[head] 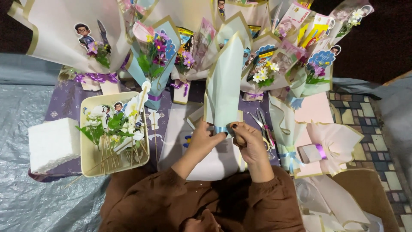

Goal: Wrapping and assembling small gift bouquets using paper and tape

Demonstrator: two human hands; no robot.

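A pale green paper bouquet wrap [226, 77] with a gold edge stands upright in front of me. Both hands grip its narrow lower end. My left hand [205, 138] pinches the left side, fingers on a light blue ribbon [221, 129] that runs around the neck. My right hand [249, 138] holds the right side, thumb with dark nail polish pressed against the ribbon. Brown sleeves cover both arms.
A cream tray [87, 161] at left holds white artificial flowers, sticks and small cartoon toppers. A white foam block [52, 144] lies beside it. Scissors [262, 123] lie just right of my hands. Several finished bouquets stand behind, and a pink wrap [334, 148] with purple ribbon lies at right.
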